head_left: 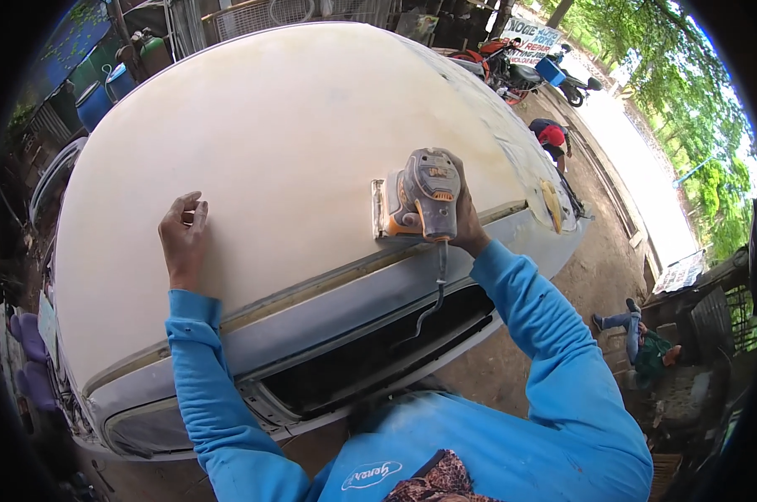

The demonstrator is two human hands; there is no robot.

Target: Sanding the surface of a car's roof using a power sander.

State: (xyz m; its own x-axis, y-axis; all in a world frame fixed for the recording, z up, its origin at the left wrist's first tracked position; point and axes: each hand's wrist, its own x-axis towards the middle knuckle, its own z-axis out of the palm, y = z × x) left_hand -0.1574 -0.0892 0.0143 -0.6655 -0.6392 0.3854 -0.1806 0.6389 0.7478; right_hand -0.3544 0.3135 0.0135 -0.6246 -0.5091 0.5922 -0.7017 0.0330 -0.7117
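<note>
Your right hand (pixel 470 213) is wrapped around the sander (pixel 433 197), which lies just left of that grip on the car roof (pixel 269 125); your left hand (pixel 184 233), farther off, is loosely curled, visibly empty.

Daylight fills the view, strongest at the upper right, where the pale road (pixel 617 159) is blown out to near white and the tree leaves (pixel 688 75) shine bright green. The cream car roof (pixel 295 117) is lit softly and evenly, while the window opening (pixel 378 347) sinks to near black. The sander (pixel 433 197) looks reasonably sharp; fisheye distortion bows long edges, and black vignetting swallows the corners.
</note>
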